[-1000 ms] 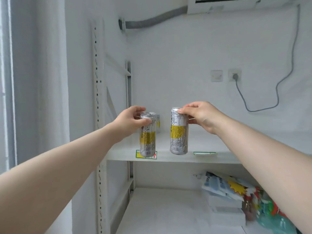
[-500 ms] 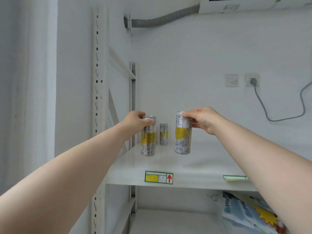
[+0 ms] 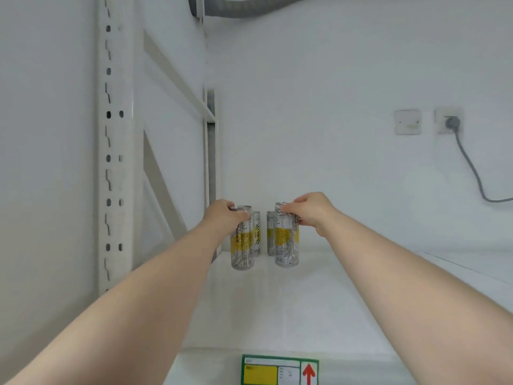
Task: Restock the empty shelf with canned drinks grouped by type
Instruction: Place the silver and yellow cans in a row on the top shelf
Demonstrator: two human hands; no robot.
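Two silver cans with yellow bands are held over the white shelf (image 3: 305,301). My left hand (image 3: 222,218) grips the top of the left can (image 3: 242,245). My right hand (image 3: 311,211) grips the top of the right can (image 3: 286,243). Both cans are upright and their bases are at or just above the shelf surface; I cannot tell if they touch it. Behind them, near the wall, stand two more cans of the same kind, one (image 3: 257,234) behind the left can and one (image 3: 270,234) behind the right.
A white slotted upright (image 3: 113,151) and a diagonal brace border the shelf on the left. A green and yellow price label with a red arrow (image 3: 280,369) sits on the front edge. A wall socket with a grey cable (image 3: 449,123) is at the right.
Both hands have carried their cans deeper onto the shelf, close to the cans at the back. The camera has moved nearer and a second back can has come into view.
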